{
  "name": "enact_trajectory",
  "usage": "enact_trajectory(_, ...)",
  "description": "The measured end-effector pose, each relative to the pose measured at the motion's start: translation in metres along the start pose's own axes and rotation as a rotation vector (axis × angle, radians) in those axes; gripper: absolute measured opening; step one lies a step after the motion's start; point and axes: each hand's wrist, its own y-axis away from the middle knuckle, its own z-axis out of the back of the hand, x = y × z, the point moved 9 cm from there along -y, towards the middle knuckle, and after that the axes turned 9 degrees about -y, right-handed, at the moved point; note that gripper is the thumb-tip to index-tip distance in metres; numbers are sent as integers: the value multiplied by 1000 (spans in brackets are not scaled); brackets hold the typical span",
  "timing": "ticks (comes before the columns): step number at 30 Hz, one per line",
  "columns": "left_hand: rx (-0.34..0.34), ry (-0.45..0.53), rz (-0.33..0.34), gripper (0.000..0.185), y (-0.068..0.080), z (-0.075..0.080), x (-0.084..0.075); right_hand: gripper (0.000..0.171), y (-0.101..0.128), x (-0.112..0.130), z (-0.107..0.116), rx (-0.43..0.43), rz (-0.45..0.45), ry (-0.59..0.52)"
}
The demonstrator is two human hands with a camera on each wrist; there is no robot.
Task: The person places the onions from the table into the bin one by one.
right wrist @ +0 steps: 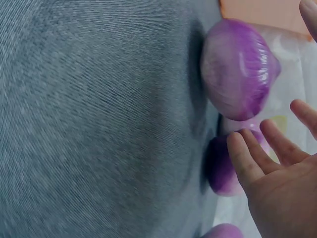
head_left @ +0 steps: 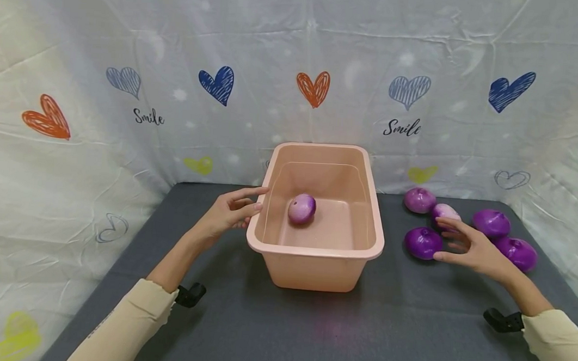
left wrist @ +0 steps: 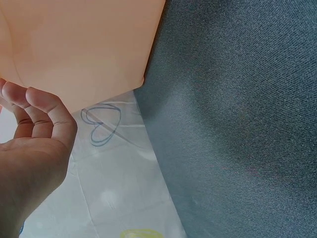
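A pink plastic tub (head_left: 320,272) stands mid-table, with one red onion (head_left: 302,209) lying inside it. At the tub's left rim, my left hand (head_left: 228,210) grips with thumb and bent fingers; the left wrist view shows those curled fingers (left wrist: 47,101) against the tub wall. My right hand (head_left: 476,250) is spread over a group of several glossy red onions, nothing in its grasp. Its thumb is right beside the nearest onion (head_left: 423,243), while its fingers overlap a paler onion (head_left: 446,211). In the right wrist view, the nearest onion (right wrist: 237,69) sits beyond the spread fingers (right wrist: 242,158).
Behind the right hand are two more onions (head_left: 491,223) (head_left: 515,253), and another onion (head_left: 419,200) lies near the back edge. A dark grey cloth (head_left: 281,333) covers the table. White fabric (head_left: 266,48) printed with hearts hangs along the back and sides.
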Motion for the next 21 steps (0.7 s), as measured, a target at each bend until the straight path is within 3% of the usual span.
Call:
enact_trajectory(13, 3, 5, -6, 50, 0, 0, 2, 77, -7, -24, -11, -16, -104, -25)
enact_trajectory(21, 3, 11, -15, 50, 0, 0, 2, 73, -11, -30, -14, -72, -156, 60)
